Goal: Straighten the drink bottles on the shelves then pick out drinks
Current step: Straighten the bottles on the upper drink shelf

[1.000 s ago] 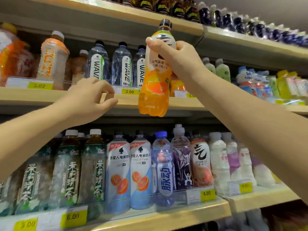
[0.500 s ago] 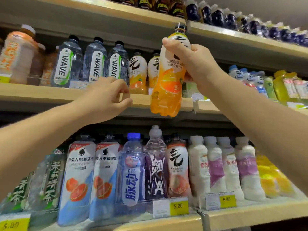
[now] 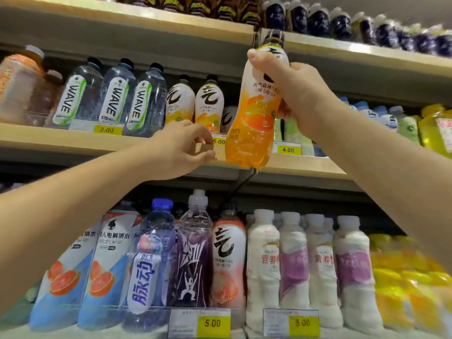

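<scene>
My right hand is shut around the upper part of an orange drink bottle with a white label and black cap, held upright in the air in front of the middle shelf. Two matching orange bottles stand on that shelf just left of it. My left hand hovers at the shelf's front edge below those bottles, fingers curled and apart, thumb under the lip, holding nothing.
Three clear WAVE bottles stand left on the middle shelf, green and yellow bottles at its right. The lower shelf holds blue, purple, peach and white bottles behind yellow price tags. Dark bottles line the top shelf.
The view has swung right along the shelves. My right hand keeps hold of the orange bottle at about the same height. My left hand has slid right along the shelf edge.
</scene>
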The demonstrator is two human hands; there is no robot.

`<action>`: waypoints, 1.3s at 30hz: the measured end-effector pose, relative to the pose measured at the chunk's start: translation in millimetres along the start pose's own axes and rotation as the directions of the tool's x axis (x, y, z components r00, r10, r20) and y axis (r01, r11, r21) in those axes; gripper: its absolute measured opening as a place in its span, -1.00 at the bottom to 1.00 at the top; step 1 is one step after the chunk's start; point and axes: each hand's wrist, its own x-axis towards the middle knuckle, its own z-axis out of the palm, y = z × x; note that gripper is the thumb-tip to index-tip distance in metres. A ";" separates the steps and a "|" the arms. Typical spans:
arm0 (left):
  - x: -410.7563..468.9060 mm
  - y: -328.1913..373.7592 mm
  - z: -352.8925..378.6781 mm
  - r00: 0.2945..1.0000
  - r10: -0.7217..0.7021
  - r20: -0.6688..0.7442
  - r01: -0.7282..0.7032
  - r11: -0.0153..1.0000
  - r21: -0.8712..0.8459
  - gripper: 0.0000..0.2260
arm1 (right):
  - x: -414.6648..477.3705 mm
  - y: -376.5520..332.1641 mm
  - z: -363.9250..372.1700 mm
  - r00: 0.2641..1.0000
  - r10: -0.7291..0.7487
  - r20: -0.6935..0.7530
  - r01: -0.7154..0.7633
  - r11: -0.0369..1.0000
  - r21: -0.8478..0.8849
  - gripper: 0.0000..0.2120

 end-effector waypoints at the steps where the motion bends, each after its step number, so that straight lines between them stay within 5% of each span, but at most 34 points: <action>1: 1.7 0.7 -0.4 1.000 -0.008 0.008 0.008 1.000 -0.007 -0.77 | 0.8 0.4 -1.8 1.000 0.002 0.000 -0.002 1.000 0.004 -0.45; 22: -4.8 -0.6 -2.8 0.997 -0.074 0.007 0.075 0.992 -0.100 -0.73 | 62.8 9.9 8.0 0.948 -0.193 -0.253 0.179 0.981 -0.077 -0.37; 28: -6.4 -0.5 -2.3 0.999 -0.046 -0.003 0.045 0.994 -0.101 -0.73 | 75.3 23.5 17.7 0.973 -0.148 -0.174 0.111 0.972 -0.209 -0.23; 39: -9.8 -3.2 -0.1 0.999 -0.028 -0.041 0.022 0.993 -0.120 -0.72 | 85.2 42.6 37.7 0.996 -0.056 -0.069 0.027 0.933 -0.360 -0.36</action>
